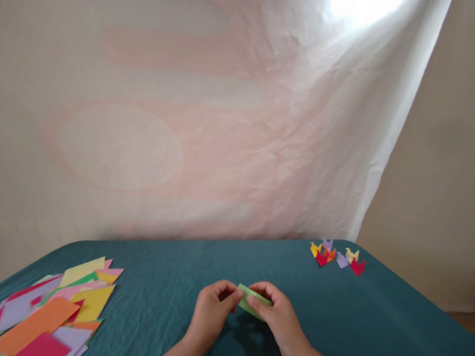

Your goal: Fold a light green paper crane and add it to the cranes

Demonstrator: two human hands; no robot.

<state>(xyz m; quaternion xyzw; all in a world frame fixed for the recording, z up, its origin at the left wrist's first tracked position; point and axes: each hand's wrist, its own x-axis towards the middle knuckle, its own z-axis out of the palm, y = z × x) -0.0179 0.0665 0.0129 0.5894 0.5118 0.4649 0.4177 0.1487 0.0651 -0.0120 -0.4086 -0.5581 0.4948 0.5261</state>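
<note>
Near the front middle of the table, a small piece of light green paper (249, 303) is held just above the cloth. My left hand (214, 309) pinches its left end between thumb and fingertips. From the other side my right hand (274, 313) grips it, thumb on the near face and fingers curled behind. The paper looks folded into a narrow shape, but its exact folds are partly hidden by my fingers. A dark shadow of both hands falls on the cloth below.
A loose pile of coloured paper sheets (36, 318) lies at the left. Several small folded paper figures (342, 260) in yellow, red, orange and lilac stand at the far right. The dark teal tablecloth (160, 286) covers the table; a pale hanging cloth (223, 144) is behind it.
</note>
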